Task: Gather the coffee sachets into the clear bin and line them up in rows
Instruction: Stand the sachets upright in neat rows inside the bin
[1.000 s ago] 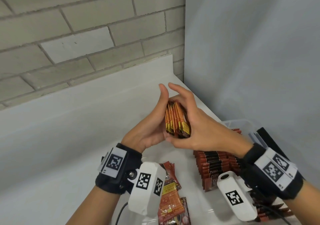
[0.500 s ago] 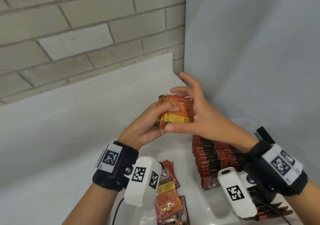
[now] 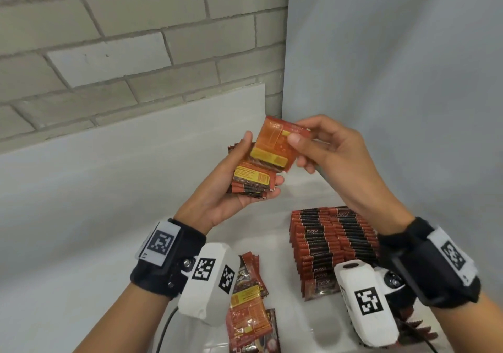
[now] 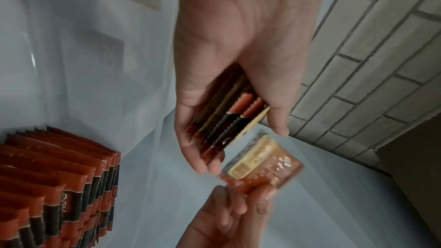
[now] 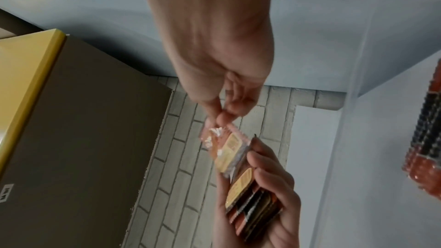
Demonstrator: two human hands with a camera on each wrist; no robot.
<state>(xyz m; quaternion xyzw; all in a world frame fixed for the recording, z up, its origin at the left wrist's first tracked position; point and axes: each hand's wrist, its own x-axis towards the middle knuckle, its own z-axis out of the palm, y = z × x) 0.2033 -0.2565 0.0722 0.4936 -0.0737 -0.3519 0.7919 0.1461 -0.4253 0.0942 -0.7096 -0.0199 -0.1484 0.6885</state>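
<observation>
My left hand point(image 3: 245, 178) grips a stack of red and orange coffee sachets point(image 3: 251, 182) above the table, thumb on its left edge and fingers curled under. The same stack of sachets point(image 4: 226, 118) shows edge-on in the left wrist view. My right hand point(image 3: 307, 145) pinches a single orange sachet point(image 3: 275, 145) by its top right corner, lifted off the stack and tilted. That single sachet point(image 5: 226, 150) is blurred in the right wrist view. Rows of upright sachets point(image 3: 329, 246) stand in the clear bin point(image 3: 313, 333) below my hands.
Loose sachets point(image 3: 247, 301) lie in the bin's left part, partly behind the left wrist camera. A brick wall point(image 3: 136, 39) is behind, a grey panel point(image 3: 394, 80) on the right, and a white board point(image 3: 109, 175) slopes at the left.
The two hands held the stack together, edge up; the stack has turned flat in my left hand, and my right hand has lifted one sachet off its top.
</observation>
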